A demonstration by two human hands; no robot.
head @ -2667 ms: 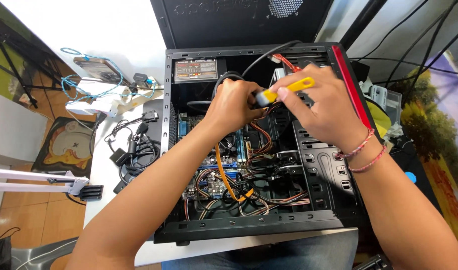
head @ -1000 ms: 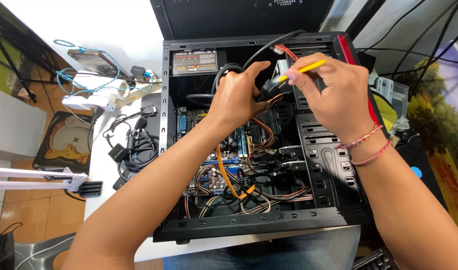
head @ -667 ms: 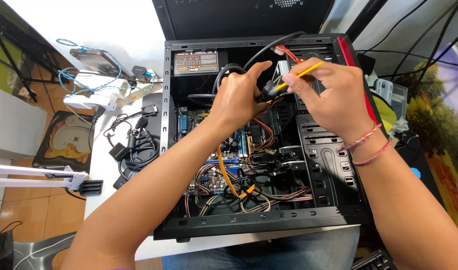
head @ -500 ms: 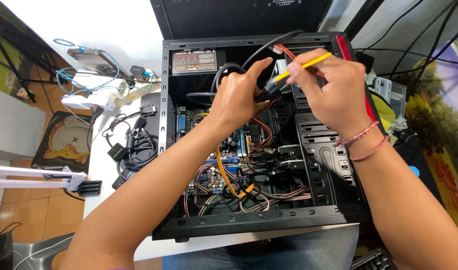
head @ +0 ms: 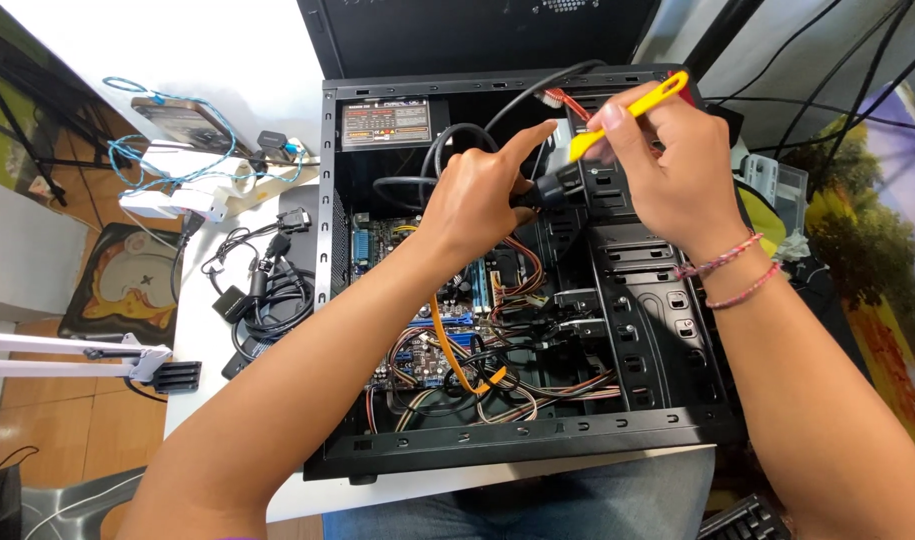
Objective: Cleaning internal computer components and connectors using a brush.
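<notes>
An open black computer case lies on its side in front of me, full of cables and a motherboard. My left hand reaches into its upper part and pinches a black cable connector, index finger stretched out. My right hand holds a yellow-handled tool at an angle, its lower end beside that connector. Two braided bracelets sit on my right wrist. An orange flat cable runs down over the board.
The power supply sits in the case's top left corner, drive bays on the right. Left of the case lie a bundle of black cables, a phone with a blue cable and a white power strip. A keyboard corner shows bottom right.
The yellow tool has tilted and risen toward the case's top right. My left index finger has stretched out while the hand keeps hold of the connector.
</notes>
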